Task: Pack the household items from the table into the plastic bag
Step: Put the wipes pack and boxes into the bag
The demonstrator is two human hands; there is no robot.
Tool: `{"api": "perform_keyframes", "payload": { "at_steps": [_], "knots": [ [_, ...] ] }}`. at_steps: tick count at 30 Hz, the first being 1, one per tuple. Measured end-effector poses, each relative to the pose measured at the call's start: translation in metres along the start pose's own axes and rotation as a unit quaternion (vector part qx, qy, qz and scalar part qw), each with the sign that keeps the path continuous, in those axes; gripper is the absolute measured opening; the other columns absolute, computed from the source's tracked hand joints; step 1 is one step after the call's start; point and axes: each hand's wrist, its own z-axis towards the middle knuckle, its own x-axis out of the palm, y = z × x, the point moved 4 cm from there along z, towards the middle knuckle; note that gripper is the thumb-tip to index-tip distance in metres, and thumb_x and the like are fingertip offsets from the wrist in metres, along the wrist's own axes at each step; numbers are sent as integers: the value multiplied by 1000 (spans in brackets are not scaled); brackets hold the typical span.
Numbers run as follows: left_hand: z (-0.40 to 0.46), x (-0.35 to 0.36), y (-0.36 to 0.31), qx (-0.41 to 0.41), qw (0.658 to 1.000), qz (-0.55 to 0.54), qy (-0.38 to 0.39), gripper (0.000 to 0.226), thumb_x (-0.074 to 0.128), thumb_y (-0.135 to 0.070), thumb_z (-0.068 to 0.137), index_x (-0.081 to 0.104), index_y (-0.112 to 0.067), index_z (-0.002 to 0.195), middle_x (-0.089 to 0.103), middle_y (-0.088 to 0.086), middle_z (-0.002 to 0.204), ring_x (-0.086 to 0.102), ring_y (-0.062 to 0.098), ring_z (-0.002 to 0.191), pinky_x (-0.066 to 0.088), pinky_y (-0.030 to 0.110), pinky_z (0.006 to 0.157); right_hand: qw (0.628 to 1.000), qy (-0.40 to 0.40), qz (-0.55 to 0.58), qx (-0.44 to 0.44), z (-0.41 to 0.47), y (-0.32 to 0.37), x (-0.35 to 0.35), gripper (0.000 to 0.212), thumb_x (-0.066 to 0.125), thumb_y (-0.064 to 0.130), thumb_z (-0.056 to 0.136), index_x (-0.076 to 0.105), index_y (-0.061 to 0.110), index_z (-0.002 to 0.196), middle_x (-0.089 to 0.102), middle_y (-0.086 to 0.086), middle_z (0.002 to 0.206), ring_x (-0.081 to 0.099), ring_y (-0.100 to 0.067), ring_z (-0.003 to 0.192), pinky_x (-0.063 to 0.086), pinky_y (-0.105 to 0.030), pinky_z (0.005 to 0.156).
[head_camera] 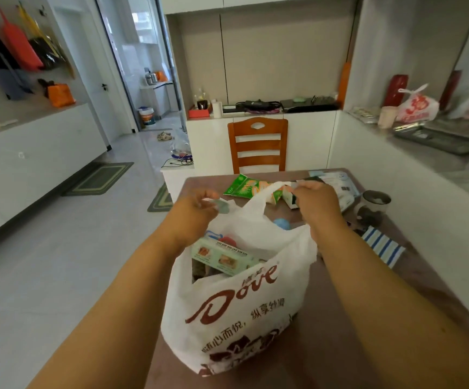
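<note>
Seemingly mid-pack, the head view shows the white plastic bag standing on the brown bench, close to its near-left edge, its mouth pulled wide. The left hand has its fingers curled and pinching the left handle, and the right hand grips the right handle the same way; holding both loops up and apart probably keeps the mouth open and the soft sides from slumping over the contents. A pale green box lies tilted inside, one end poking up toward the opening, with something red and a grey item partly showing beside it.

Beyond the bag, a green packet, a small carton, a dark-lidded jar and a blue-striped cloth remain on the bench, so packing looks unfinished. A blue round thing behind the bag's rim is mostly hidden and hard to name. The bag's bottom contents cannot be seen, and the fingertips are lost in bunched plastic.
</note>
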Motion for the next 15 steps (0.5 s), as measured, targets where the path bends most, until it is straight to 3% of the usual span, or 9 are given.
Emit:
{"api": "perform_keyframes", "payload": {
  "at_steps": [3,5,7,9,12,13,15],
  "knots": [
    [-2,3,21,-49,998,41,1,20,54,-14,91,56,-27,107,67,5,101,62,17,63,51,26,47,997,3,-78,15,2,-18,5,28,48,21,95,67,7,109,66,-15,113,60,-31,98,50,-45,92],
    [-4,0,29,-73,995,60,-16,33,56,-15,90,52,-30,118,67,4,107,69,24,79,58,30,52,993,4,-119,0,2,-21,8,29,47,26,96,65,8,110,67,-16,110,61,-30,96,51,-44,89],
    [-10,-6,30,-68,992,96,-41,38,58,-18,89,49,-33,123,66,1,102,70,23,77,60,33,57,987,-4,-158,-24,-1,-15,13,30,49,32,96,58,13,118,65,-11,114,62,-27,99,51,-38,85],
    [-13,-13,28,-36,985,151,-76,43,59,-23,88,46,-36,127,66,0,95,69,20,73,60,36,64,974,-46,-200,-100,-9,-2,18,39,58,34,90,50,19,126,60,-5,123,57,-23,110,47,-34,86],
    [-17,-26,23,-15,965,229,-127,49,61,-30,86,43,-38,131,66,-2,92,66,20,77,58,36,69,904,-107,-257,-323,-37,34,29,45,63,30,87,47,21,128,54,-2,129,46,-23,121,40,-34,99],
    [-18,-29,22,-19,956,259,-138,50,62,-31,86,43,-37,132,65,-1,96,65,22,81,57,35,70,883,-69,-261,-384,-45,44,38,41,61,26,88,50,21,127,56,-2,127,47,-22,120,39,-32,99],
    [-24,-34,18,-15,924,339,-174,53,64,-33,84,45,-33,133,57,9,118,59,28,100,52,40,80,841,79,-304,-441,-53,49,64,34,55,20,91,55,21,125,59,-1,122,49,-21,117,37,-29,94]
  ]
}}
